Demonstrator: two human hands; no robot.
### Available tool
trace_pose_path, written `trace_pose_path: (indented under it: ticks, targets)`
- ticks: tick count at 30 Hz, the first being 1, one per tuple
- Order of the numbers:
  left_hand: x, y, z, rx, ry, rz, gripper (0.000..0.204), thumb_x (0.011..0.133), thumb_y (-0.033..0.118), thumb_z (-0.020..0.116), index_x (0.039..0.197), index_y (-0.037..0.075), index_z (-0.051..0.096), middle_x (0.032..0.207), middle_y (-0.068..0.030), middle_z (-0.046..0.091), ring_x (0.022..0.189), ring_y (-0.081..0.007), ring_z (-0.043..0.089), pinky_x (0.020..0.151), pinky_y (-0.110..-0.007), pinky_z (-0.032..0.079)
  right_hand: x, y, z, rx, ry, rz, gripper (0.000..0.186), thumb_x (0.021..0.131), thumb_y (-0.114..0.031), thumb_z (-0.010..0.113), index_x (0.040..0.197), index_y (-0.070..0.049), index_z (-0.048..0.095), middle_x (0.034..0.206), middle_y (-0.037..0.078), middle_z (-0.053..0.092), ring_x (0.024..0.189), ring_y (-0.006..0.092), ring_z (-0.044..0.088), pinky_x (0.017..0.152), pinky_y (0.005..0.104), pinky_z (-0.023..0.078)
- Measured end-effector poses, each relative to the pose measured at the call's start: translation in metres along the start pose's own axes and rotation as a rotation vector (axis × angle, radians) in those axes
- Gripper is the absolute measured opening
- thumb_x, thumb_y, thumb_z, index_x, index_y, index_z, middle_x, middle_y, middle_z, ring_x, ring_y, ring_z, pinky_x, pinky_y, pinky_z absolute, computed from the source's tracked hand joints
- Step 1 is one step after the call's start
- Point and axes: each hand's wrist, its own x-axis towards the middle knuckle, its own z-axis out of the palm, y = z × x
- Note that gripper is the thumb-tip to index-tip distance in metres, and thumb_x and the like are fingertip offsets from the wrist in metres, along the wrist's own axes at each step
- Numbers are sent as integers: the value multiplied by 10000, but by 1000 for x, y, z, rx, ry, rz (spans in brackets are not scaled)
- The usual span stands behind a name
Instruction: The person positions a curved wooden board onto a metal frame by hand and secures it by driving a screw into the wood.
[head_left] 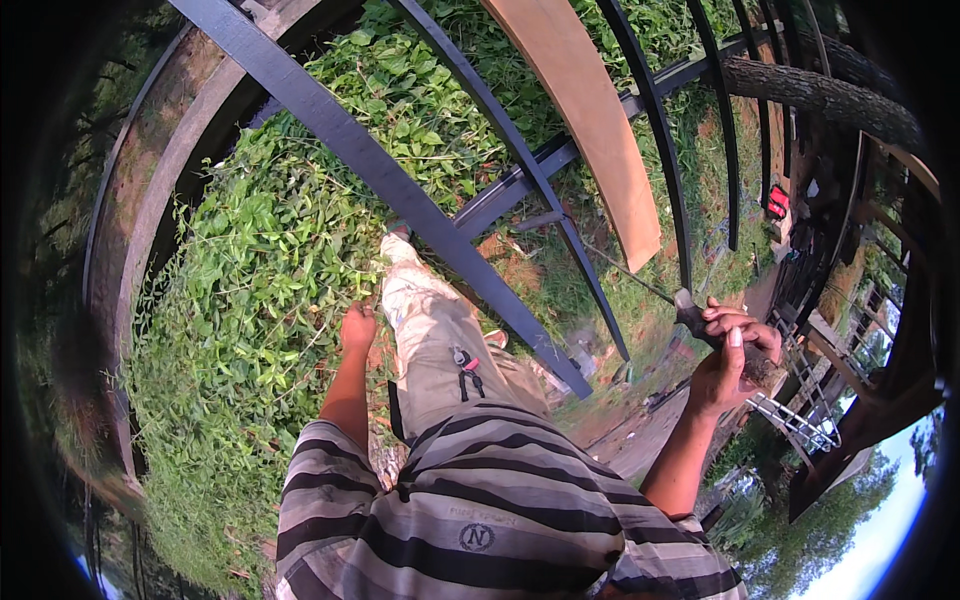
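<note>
My right hand (738, 350) is raised on the right, its fingers closed round a dark object (695, 318) with a pale rounded tip. A brown, rough-looking part (760, 370) shows below the fingers; the grip hides much of the object, and its kind is unclear. My left hand (358, 327) hangs low beside my leg, in front of green vines (240, 330), its fingers curled in with nothing visible in them. Ahead of me, a dark beam (390, 180) slants across toward my legs. A tan wooden plank (600, 150) lies among the dark bars, its near end close to my right hand.
More dark bars (665, 150) run alongside the plank, over a dark crossbeam (520, 185). A curved concrete edge (150, 230) borders the vines at left. At right are a tree trunk (820, 95), a red object (778, 202) and a metal ladder-like frame (800, 420).
</note>
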Motion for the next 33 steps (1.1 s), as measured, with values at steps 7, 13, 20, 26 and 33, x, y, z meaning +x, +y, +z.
trace_pose_path:
  ticks: [7,13,20,26,33]
  targets:
    - [24,19,40,-381,-19,147,314,967,268,594,1157,27,663,1005,-192,726,908,-295,689,836,-391,520,-29,-7,-39,-93,87,0,149,930,-63,603,918,-19,460,707,161,583,686,271,603,737,457,562]
    - [37,86,25,-701,-172,279,271,1032,159,512,1187,-43,603,1010,-135,688,893,-195,660,820,-332,557,-61,-19,-88,-258,316,28,104,921,25,605,912,8,503,743,157,587,688,248,605,682,397,556]
    - [69,73,-5,-392,-119,312,247,1025,183,542,1157,-7,627,897,-70,685,759,-139,609,690,-275,495,-116,-56,-169,-631,551,-80,105,960,-11,614,912,47,540,787,180,637,716,229,633,697,376,568]
    - [123,12,-14,-234,-49,240,298,951,291,612,1096,53,718,1010,-162,742,937,-318,704,861,-414,517,-134,-77,-201,-734,849,-295,140,930,11,661,872,60,543,716,176,606,583,227,599,564,364,559]
    - [60,87,-10,-341,-69,315,216,1021,150,551,1131,-25,612,799,-52,639,631,-122,567,594,-260,474,-144,-73,-196,-704,926,-309,165,922,0,675,843,53,540,656,167,580,512,208,553,478,336,498]
